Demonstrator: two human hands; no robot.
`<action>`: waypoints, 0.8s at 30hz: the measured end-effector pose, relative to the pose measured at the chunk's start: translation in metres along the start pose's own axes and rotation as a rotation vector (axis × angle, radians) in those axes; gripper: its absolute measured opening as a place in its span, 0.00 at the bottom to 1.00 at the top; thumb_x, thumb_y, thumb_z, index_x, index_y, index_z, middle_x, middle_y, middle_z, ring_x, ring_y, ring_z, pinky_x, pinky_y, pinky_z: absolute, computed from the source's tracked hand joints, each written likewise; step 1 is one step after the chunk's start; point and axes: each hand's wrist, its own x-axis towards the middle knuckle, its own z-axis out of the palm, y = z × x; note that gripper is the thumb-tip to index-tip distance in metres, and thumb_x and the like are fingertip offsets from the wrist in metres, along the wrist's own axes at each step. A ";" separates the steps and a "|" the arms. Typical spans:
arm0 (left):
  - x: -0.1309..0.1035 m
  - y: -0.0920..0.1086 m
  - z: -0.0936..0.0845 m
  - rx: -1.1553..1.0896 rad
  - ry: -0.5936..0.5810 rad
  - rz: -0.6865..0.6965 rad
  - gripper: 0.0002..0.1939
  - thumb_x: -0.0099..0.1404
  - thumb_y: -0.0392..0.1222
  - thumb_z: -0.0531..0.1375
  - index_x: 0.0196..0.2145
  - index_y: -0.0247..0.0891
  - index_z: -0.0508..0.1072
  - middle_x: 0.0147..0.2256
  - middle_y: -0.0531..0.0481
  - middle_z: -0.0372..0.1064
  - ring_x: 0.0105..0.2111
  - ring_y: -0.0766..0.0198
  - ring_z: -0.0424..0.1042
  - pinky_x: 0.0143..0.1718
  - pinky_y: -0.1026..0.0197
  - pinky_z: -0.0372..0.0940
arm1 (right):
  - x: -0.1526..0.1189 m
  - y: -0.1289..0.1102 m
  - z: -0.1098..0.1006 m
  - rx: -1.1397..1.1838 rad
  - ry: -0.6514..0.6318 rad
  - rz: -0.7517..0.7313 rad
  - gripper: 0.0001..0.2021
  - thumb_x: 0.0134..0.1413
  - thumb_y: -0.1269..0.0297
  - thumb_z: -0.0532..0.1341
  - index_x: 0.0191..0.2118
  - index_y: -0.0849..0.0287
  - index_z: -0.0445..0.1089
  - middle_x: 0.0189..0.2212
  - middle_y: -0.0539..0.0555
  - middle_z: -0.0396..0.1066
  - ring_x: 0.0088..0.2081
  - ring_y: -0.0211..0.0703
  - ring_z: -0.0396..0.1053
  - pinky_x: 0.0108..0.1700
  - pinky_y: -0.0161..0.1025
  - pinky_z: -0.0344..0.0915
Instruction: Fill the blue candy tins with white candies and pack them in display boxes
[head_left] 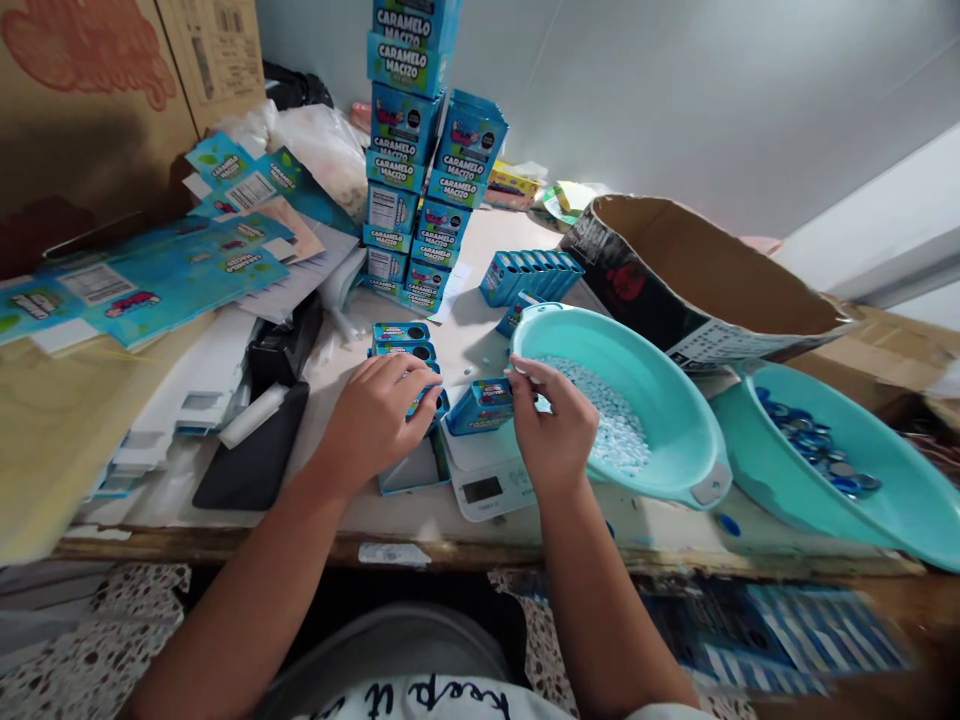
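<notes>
My left hand is curled over a row of small blue candy boxes, its thumb and fingers closed around the nearest ones. The row stands in an open blue carton. Beside it, a single blue candy box stands on a white kitchen scale. Just right of that box, my right hand has its thumb and index finger pinched together; what lies between them is too small to make out. Small pale candies lie in the turquoise tub behind my right hand.
Tall stacks of blue cartons stand at the back. A second tub holds blue lids, near an open cardboard box. Flat printed cartons and a black tape dispenser are on the left. More boxes stand behind the tub.
</notes>
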 end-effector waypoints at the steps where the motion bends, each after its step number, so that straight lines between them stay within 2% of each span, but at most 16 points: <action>1: 0.000 0.000 0.000 0.000 0.002 -0.004 0.10 0.73 0.39 0.56 0.41 0.38 0.77 0.40 0.46 0.76 0.42 0.58 0.75 0.48 0.54 0.70 | 0.000 0.000 0.000 0.010 0.003 0.000 0.12 0.69 0.59 0.57 0.46 0.54 0.78 0.41 0.56 0.81 0.39 0.47 0.79 0.45 0.43 0.76; 7: 0.000 -0.001 0.001 -0.018 0.003 -0.016 0.09 0.73 0.39 0.56 0.41 0.38 0.77 0.41 0.46 0.76 0.43 0.58 0.74 0.49 0.53 0.69 | 0.001 0.002 0.000 0.039 -0.007 -0.007 0.10 0.69 0.59 0.58 0.45 0.54 0.76 0.42 0.55 0.80 0.40 0.47 0.78 0.46 0.44 0.76; 12: 0.000 -0.001 0.001 -0.023 0.001 0.003 0.09 0.73 0.39 0.56 0.40 0.38 0.76 0.41 0.46 0.75 0.42 0.58 0.74 0.47 0.54 0.69 | 0.003 0.001 -0.004 0.028 -0.023 -0.101 0.08 0.69 0.61 0.58 0.42 0.53 0.75 0.42 0.56 0.80 0.45 0.49 0.78 0.52 0.47 0.74; 15: 0.000 -0.001 0.001 -0.034 0.001 0.010 0.09 0.73 0.38 0.56 0.41 0.37 0.76 0.41 0.45 0.75 0.42 0.57 0.74 0.46 0.54 0.69 | 0.004 0.001 -0.008 0.039 -0.032 -0.125 0.08 0.69 0.62 0.59 0.41 0.53 0.76 0.41 0.55 0.80 0.44 0.49 0.78 0.51 0.47 0.74; 19: 0.000 -0.001 0.001 -0.027 -0.019 0.010 0.09 0.73 0.38 0.55 0.41 0.37 0.77 0.42 0.44 0.75 0.43 0.57 0.74 0.47 0.53 0.69 | 0.004 0.000 -0.012 0.019 -0.053 -0.103 0.09 0.69 0.61 0.58 0.40 0.53 0.76 0.41 0.56 0.80 0.44 0.50 0.77 0.52 0.49 0.74; 24: 0.000 -0.002 0.001 -0.025 -0.020 -0.005 0.09 0.73 0.38 0.56 0.41 0.37 0.77 0.42 0.44 0.74 0.44 0.57 0.74 0.48 0.54 0.69 | 0.001 0.000 -0.014 0.031 -0.108 -0.164 0.12 0.70 0.60 0.56 0.39 0.54 0.77 0.42 0.56 0.80 0.48 0.50 0.76 0.56 0.51 0.71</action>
